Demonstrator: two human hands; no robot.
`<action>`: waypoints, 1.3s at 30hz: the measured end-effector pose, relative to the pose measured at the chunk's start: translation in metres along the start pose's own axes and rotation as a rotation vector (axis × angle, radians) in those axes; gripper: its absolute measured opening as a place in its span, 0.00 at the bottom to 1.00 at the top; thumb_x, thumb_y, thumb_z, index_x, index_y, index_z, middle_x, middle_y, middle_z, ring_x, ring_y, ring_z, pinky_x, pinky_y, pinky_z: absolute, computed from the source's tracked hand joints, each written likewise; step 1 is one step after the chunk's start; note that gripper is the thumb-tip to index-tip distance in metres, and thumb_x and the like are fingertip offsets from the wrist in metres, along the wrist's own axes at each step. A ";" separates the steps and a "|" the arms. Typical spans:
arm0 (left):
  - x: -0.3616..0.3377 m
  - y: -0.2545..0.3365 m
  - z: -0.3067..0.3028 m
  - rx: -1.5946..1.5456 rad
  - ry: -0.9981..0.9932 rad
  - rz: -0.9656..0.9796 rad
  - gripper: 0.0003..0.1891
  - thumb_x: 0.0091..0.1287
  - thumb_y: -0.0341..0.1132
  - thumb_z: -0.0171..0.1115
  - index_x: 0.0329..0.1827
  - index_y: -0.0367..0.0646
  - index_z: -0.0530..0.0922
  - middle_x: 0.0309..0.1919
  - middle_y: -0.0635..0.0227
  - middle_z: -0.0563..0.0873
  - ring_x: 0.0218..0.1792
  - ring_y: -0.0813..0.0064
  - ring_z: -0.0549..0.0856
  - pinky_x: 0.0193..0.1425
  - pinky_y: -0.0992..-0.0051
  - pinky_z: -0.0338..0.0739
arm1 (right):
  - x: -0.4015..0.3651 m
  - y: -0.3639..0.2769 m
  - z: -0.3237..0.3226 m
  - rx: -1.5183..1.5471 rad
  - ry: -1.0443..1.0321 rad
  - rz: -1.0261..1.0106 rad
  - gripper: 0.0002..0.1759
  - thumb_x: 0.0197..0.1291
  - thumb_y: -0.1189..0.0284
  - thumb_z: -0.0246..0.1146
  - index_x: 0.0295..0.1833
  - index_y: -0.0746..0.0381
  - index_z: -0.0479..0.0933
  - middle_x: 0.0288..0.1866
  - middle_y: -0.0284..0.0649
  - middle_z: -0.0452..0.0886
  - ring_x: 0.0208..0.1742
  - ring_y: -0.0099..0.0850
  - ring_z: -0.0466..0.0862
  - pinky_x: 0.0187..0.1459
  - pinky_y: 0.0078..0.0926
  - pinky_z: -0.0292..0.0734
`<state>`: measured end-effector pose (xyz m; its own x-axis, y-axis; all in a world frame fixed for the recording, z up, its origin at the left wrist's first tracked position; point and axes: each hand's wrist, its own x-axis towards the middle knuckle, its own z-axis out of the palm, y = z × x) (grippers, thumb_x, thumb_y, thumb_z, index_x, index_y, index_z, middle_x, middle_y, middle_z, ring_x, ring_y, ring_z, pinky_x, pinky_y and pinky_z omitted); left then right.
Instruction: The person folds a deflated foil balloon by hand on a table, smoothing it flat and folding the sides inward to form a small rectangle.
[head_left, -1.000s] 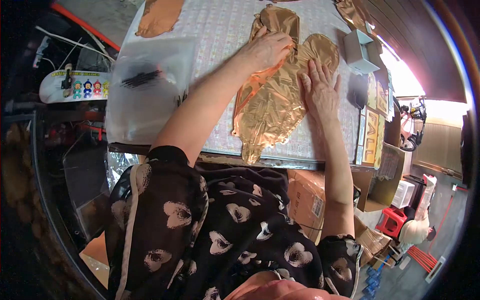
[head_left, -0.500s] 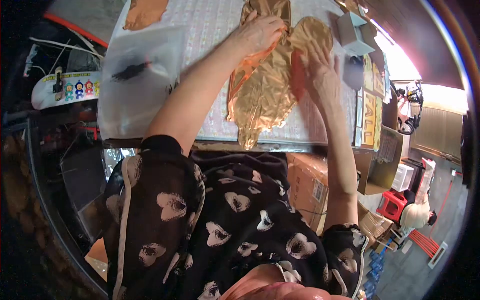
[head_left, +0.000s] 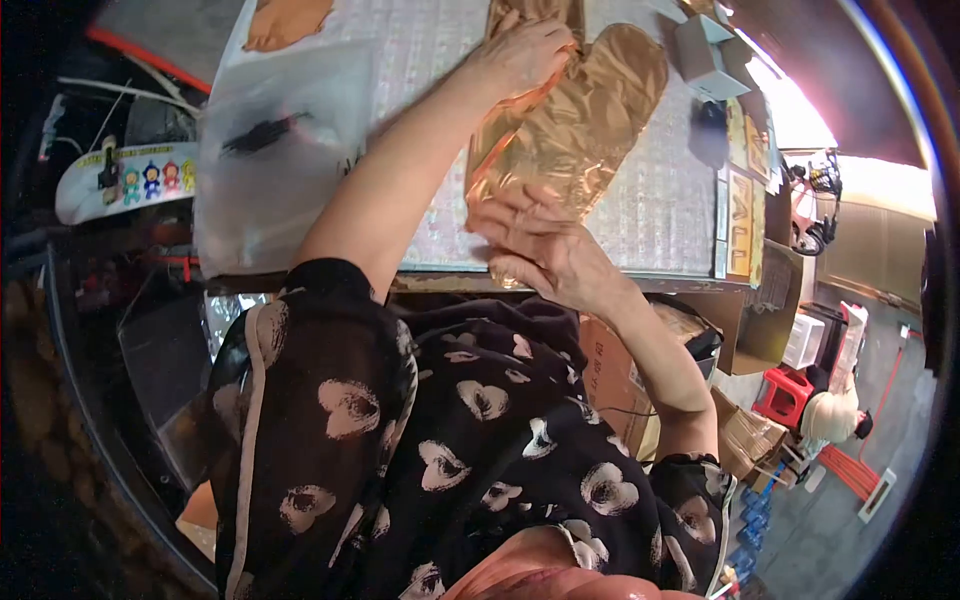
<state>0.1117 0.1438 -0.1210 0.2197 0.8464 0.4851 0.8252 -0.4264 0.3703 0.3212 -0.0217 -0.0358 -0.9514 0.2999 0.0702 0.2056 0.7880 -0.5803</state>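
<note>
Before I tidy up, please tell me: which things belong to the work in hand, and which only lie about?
In the work:
gold foil, under left hand and right hand
table beneath it
perhaps the copper-coloured sheet

Seem only lying about:
skateboard
red stool
cardboard box below the table

The head camera looks forward and steeply down from the wearer's head; the chin and dark patterned top (head_left: 510, 430) lie closest, along the bottom; the surface (head_left: 660, 210) spans the upper middle, with the left hand (head_left: 522, 62) and right hand (head_left: 552, 245) within arm's reach; the wide lens also takes in a skateboard (head_left: 125, 187) leftward and a red stool (head_left: 783, 397) farther off, rightward.
</note>
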 end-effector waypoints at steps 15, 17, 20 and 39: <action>0.000 0.013 -0.014 -0.015 -0.047 -0.011 0.17 0.79 0.41 0.54 0.68 0.54 0.76 0.65 0.71 0.81 0.66 0.65 0.81 0.76 0.45 0.63 | 0.010 0.160 -0.085 -0.428 0.642 1.099 0.30 0.63 0.48 0.65 0.44 0.69 0.82 0.44 0.64 0.87 0.51 0.59 0.88 0.53 0.52 0.81; 0.001 0.014 -0.016 0.004 -0.077 0.000 0.17 0.79 0.40 0.55 0.68 0.54 0.77 0.65 0.72 0.81 0.66 0.66 0.81 0.76 0.45 0.63 | 0.009 0.170 -0.087 -0.304 0.664 1.135 0.29 0.61 0.49 0.68 0.43 0.69 0.84 0.44 0.63 0.88 0.50 0.59 0.88 0.53 0.51 0.82; 0.001 0.014 -0.014 0.013 -0.090 -0.006 0.15 0.79 0.38 0.55 0.66 0.56 0.80 0.64 0.74 0.80 0.65 0.68 0.81 0.75 0.46 0.64 | 0.006 0.174 -0.087 -0.257 0.704 1.052 0.24 0.61 0.56 0.71 0.40 0.71 0.88 0.40 0.56 0.90 0.39 0.45 0.92 0.45 0.40 0.83; -0.003 0.009 -0.009 0.024 0.022 0.026 0.20 0.75 0.36 0.57 0.68 0.50 0.79 0.64 0.64 0.82 0.65 0.62 0.82 0.78 0.46 0.62 | 0.080 0.108 -0.075 0.656 0.881 0.502 0.17 0.68 0.77 0.67 0.60 0.72 0.82 0.49 0.40 0.88 0.48 0.25 0.86 0.53 0.23 0.82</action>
<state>0.1133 0.1346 -0.1119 0.2300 0.8280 0.5114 0.8318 -0.4400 0.3383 0.2844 0.1276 -0.0315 -0.2632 0.9596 0.1000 0.1088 0.1325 -0.9852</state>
